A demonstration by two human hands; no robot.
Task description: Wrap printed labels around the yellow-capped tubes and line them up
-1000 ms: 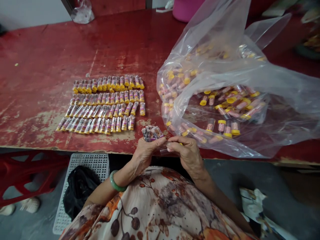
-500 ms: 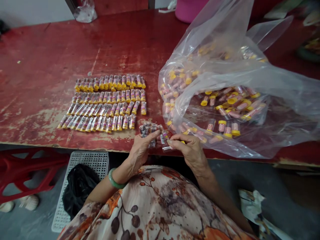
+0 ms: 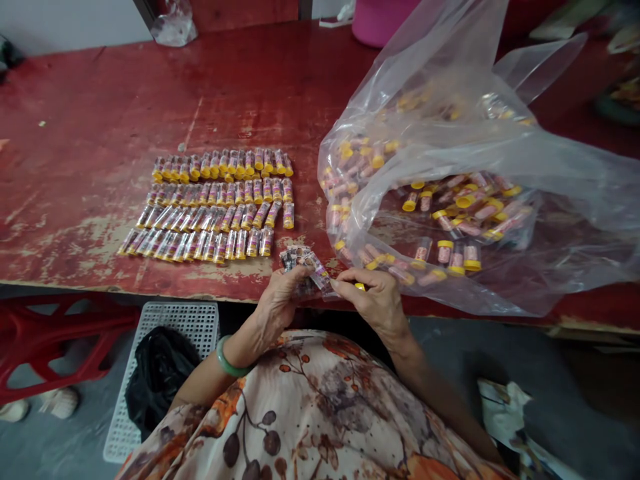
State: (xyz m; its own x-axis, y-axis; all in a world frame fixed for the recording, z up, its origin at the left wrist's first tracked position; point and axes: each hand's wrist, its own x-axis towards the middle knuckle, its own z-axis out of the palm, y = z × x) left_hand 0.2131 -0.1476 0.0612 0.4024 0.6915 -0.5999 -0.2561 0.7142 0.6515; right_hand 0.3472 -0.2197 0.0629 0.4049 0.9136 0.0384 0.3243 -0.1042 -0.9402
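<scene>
My left hand (image 3: 280, 297) is closed on a fanned stack of printed plastic sleeves (image 3: 300, 257), thumb on top, above the table's front edge. One sleeve sticks out of the stack toward my right hand (image 3: 377, 300), whose thumb and forefinger pinch its clear end. A small tube with a yellow cap (image 3: 360, 287) is also in my right hand, mostly hidden by the fingers. To the left lie several rows of sleeved tubes (image 3: 210, 217), yellow caps toward me. On the right, a large clear plastic bag (image 3: 415, 150) holds many pink-filled, yellow-capped tubes (image 3: 470, 207).
The red table (image 3: 100, 133) has a worn surface. A pink tub (image 3: 370, 23) and a small clear bag (image 3: 175, 27) stand at the back. Below left are a red stool (image 3: 55, 340) and a white basket (image 3: 175, 313) with a black bag (image 3: 160, 373).
The sleeve between my hands has shifted slightly, now angled out of the stack in my left hand. My right fingers have moved a little left on its end. The rows look unchanged.
</scene>
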